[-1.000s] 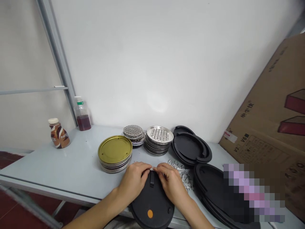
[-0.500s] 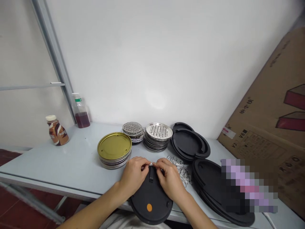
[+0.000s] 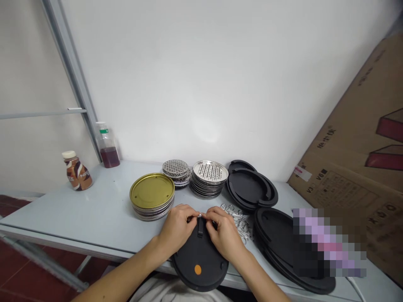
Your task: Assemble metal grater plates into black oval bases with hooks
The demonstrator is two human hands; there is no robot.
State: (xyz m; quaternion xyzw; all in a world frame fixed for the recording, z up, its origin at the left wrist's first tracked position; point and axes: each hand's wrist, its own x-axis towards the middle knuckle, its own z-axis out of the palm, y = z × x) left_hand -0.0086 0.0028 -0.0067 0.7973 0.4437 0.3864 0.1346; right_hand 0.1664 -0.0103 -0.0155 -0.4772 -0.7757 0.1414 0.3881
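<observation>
Left hand [image 3: 179, 224] and right hand [image 3: 224, 230] pinch a metal bit [image 3: 200, 215] at the disc [image 3: 200, 256]. If fingers slip, it might fall

Black disc [image 3: 200, 253], orange dot [image 3: 197, 269]; beyond it leftward, gold lid [image 3: 153, 191]; straight beyond, silver plate [image 3: 210, 171], dark-flecked.
</observation>
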